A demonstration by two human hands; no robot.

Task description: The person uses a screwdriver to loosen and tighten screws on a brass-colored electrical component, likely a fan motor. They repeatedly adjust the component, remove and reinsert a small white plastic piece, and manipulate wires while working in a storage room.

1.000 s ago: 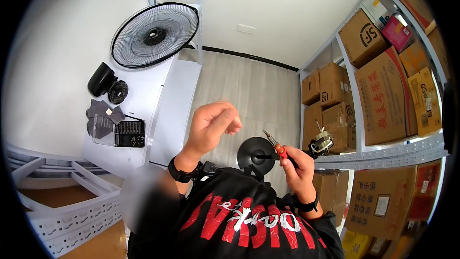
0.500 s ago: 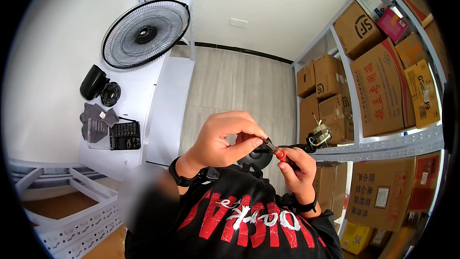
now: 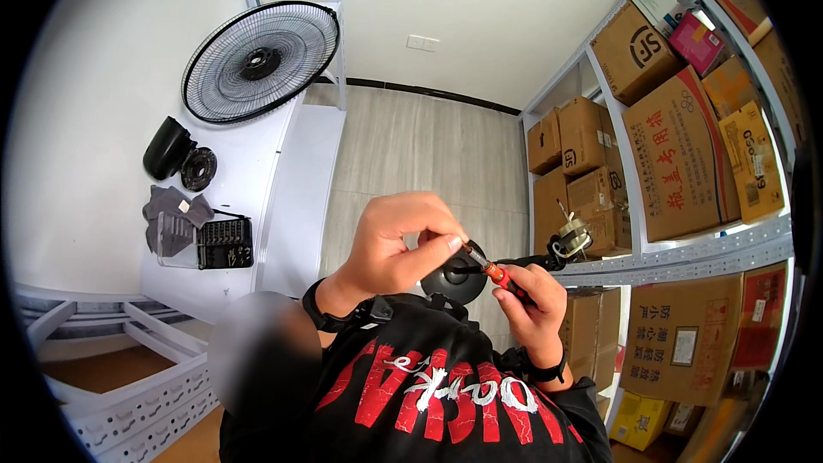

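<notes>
My right hand (image 3: 540,302) is closed around the red and black handle of a screwdriver (image 3: 495,272), whose metal shaft points up and to the left. My left hand (image 3: 396,238) pinches the dark bit at the shaft's tip between thumb and forefinger; the fingers partly cover it. Below and behind the hands stands a round black fan base (image 3: 453,281). A black pole runs from there to the right, ending in an exposed fan motor (image 3: 571,242) with loose wires.
A white table (image 3: 236,171) on the left holds a black fan grille (image 3: 201,77), a black motor housing (image 3: 165,150), a black ring-shaped part (image 3: 198,169), grey cloth (image 3: 171,206) and an opened bit case (image 3: 225,244). Shelving (image 3: 613,90) with cardboard boxes (image 3: 681,154) lines the right.
My left hand has shifted slightly down and left, and a little more of the screwdriver's shaft shows between the hands. The right hand keeps its grip on the handle.
</notes>
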